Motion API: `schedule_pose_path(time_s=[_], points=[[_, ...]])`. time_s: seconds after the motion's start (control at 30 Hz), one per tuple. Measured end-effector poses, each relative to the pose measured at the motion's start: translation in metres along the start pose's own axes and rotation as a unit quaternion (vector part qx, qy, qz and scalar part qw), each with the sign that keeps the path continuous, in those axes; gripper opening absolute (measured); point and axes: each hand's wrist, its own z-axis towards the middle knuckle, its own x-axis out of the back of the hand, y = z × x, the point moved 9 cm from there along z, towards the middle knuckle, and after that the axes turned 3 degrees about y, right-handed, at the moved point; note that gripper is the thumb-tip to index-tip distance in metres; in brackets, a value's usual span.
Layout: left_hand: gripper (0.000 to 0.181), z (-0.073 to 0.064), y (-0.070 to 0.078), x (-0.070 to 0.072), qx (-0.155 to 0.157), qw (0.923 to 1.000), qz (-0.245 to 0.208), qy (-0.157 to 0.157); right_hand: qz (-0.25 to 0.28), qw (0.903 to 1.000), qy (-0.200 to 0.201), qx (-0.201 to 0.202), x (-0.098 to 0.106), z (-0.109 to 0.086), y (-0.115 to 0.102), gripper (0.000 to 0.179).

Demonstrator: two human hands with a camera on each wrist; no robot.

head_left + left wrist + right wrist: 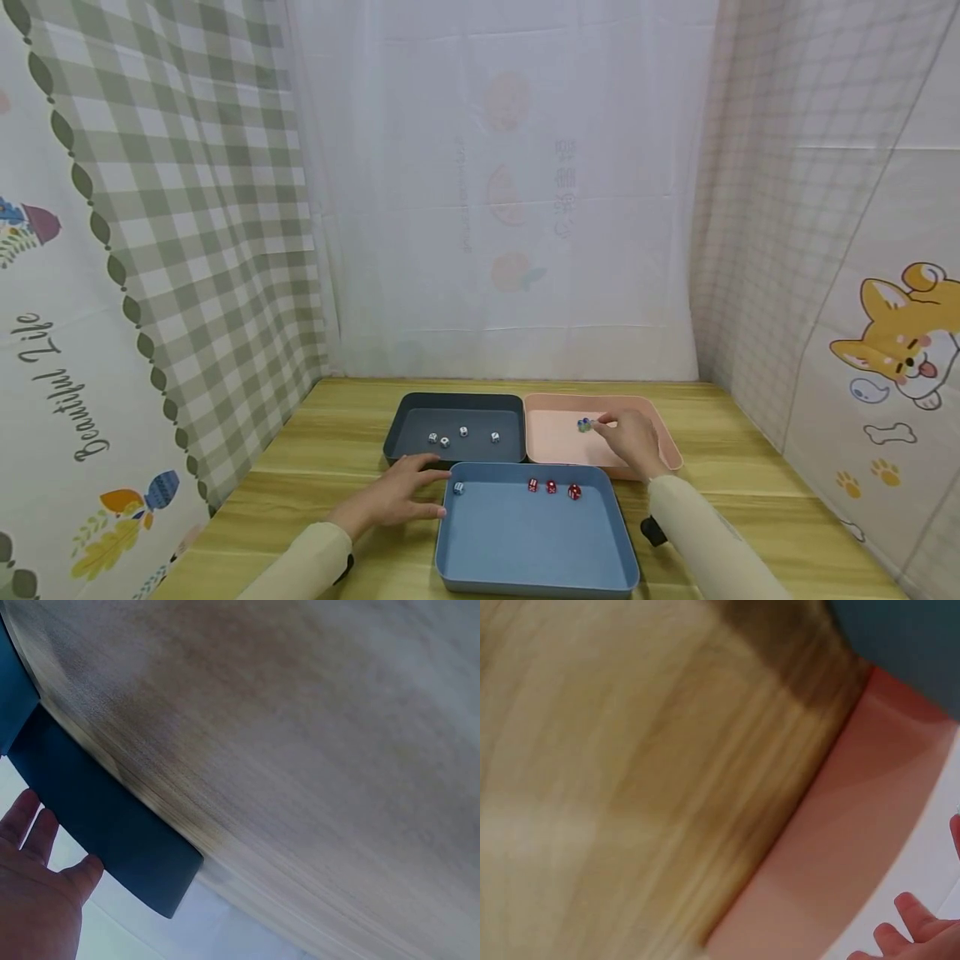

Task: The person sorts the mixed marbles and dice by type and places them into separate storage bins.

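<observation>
My right hand [632, 438] is over the pink tray [666, 431], thumb and forefinger brought together on a small translucent die [591, 424]. Beside those fingertips lie small blue and green dice [582, 426], partly merged in sight. My left hand [393, 497] lies with fingers spread at the left rim of the blue tray [536, 546]; a fingertip and the thumb reach that rim. In the blue tray are a light blue die [459, 488] near the left corner and red dice [551, 487] along the far side. The right wrist view shows only some fingertips [911, 915].
A dark tray [420, 412] with several white dice [445, 442] stands behind the blue one, against the pink tray. All rest on a wood-grain table [315, 450]. A white curtain [510, 208] hangs behind, with patterned cloth [225, 208] at the sides.
</observation>
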Motion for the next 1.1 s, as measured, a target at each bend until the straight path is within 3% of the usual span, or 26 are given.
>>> schedule_pose_path(time_s=[0.13,0.6,1.1], points=[[0.064,0.000,0.003,0.002,-0.005,1.0000,-0.005,0.001,-0.013,0.9997,-0.001,-0.021,0.001,-0.004,0.008,0.025],[0.064,0.000,0.000,0.000,0.006,1.0000,0.001,-0.002,-0.028,0.9994,0.002,-0.021,-0.011,-0.004,0.015,0.026],[0.065,0.000,0.000,-0.002,-0.003,1.0000,-0.001,0.002,-0.037,0.9992,0.000,-0.015,-0.001,-0.006,0.016,0.028]])
